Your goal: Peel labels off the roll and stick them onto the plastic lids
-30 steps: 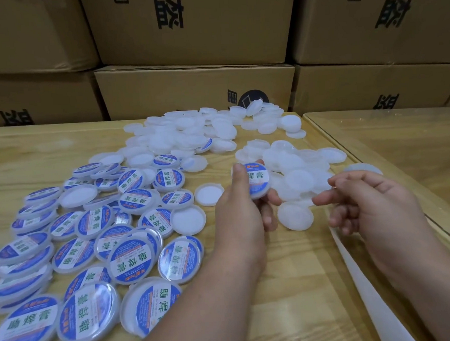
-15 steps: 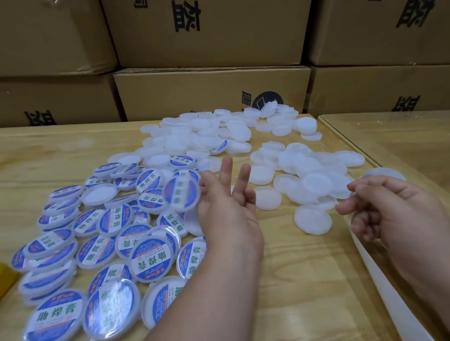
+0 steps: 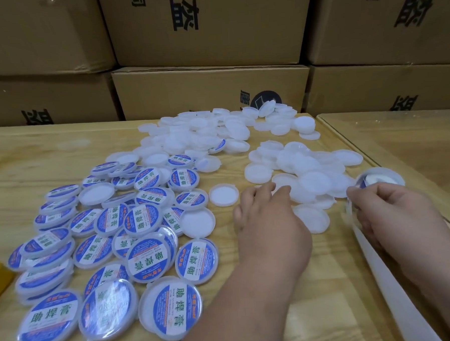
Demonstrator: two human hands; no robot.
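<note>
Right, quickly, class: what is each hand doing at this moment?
Left hand: open, fingers reaching onto the blank lids, gripping nothing.
Right hand: pinching the label backing strip by the roll.

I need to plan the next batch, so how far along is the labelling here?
Done: a heap of labelled lids with blue stickers lies on the left of the table. In hand: the left hand reaches into the blank lids, while the right hand pinches the backing strip beside the label roll. Left: a large pile of white lids further back, so roughly half remains.
</note>
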